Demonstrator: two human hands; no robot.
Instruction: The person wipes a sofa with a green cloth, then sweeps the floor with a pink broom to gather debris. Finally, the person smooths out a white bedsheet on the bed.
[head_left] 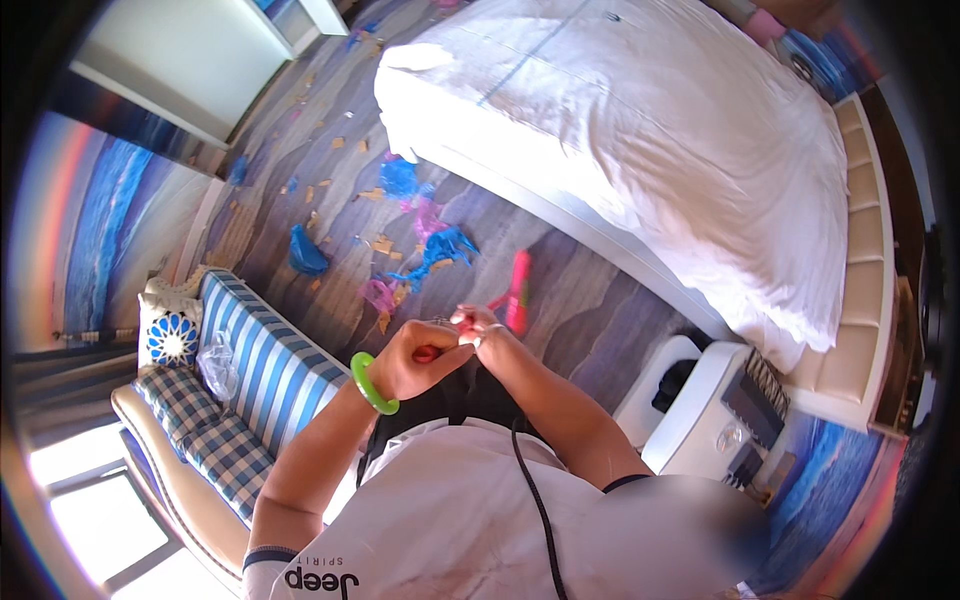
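Observation:
My left hand, with a green bangle at its wrist, is closed around the upper end of a red stick. Just ahead of it, my right hand grips the same stick lower down. The stick runs away from me to the long pink head of what looks like a broom, with a little green on it. The head is over the patterned floor, right of blue plastic bags and a crumpled pink bag. Small brown cardboard pieces lie scattered among the bags.
A bed with white bedding stands ahead to the right. At left is a blue-and-white striped sofa with cushions and a clear plastic bag. A white bedside cabinet stands near right. More litter reaches toward a white door at far left.

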